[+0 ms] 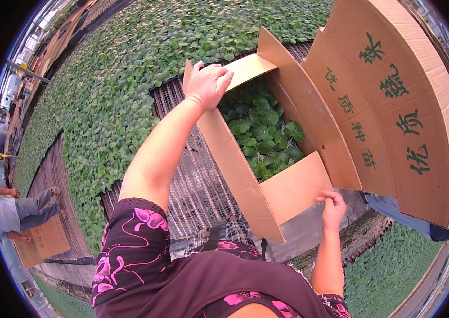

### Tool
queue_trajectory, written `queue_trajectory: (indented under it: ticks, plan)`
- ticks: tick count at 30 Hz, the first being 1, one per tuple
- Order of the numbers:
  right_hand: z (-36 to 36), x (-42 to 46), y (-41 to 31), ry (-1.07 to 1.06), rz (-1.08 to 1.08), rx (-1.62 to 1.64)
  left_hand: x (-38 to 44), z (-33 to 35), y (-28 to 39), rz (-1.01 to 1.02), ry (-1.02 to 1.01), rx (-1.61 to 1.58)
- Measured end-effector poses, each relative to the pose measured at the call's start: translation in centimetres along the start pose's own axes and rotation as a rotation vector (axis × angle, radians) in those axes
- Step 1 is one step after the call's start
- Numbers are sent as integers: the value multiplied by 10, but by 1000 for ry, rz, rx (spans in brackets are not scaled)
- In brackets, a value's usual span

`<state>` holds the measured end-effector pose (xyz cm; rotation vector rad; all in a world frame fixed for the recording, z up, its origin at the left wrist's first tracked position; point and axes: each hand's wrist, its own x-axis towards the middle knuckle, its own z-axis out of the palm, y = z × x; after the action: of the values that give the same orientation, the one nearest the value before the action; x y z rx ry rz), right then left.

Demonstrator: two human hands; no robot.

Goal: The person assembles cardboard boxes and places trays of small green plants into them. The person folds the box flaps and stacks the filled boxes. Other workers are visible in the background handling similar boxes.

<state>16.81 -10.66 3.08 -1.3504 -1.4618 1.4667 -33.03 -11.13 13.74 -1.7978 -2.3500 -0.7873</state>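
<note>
A cardboard box (238, 159) stands before me with its top flaps up and outward. Leafy green seedlings (264, 135) fill its inside. At the box's far left corner, my left hand (208, 83) grips the cardboard where the long left flap meets the short far flap (251, 69). My right hand (331, 206) is at the outer edge of the short near flap (298, 189), thumb and fingertips pinching its right corner. The long right flap (312, 107) leans outward, touched by neither hand.
Right of the box, stacked cardboard boxes (391, 99) bear green writing; a person (391, 214) is partly hidden behind them. Seedling beds (121, 75) spread left and ahead. Bare black trays (196, 183) lie beside my box. At far left, another person (22, 210) is by a carton (44, 240).
</note>
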Motion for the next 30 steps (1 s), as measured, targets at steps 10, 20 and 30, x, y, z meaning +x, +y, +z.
queue_trajectory:
  ticks: [10, 20, 30]
  plan:
    - [-3, -8, -91, -334, -213, -280, -127, 84, 73, -347, -323, 183]
    - [70, -30, -5, -202, -458, -1096, -209, 138, 94, -847, -19, -930]
    - [51, -12, 21, -224, -424, -1239, -215, 102, 137, -949, -401, -617]
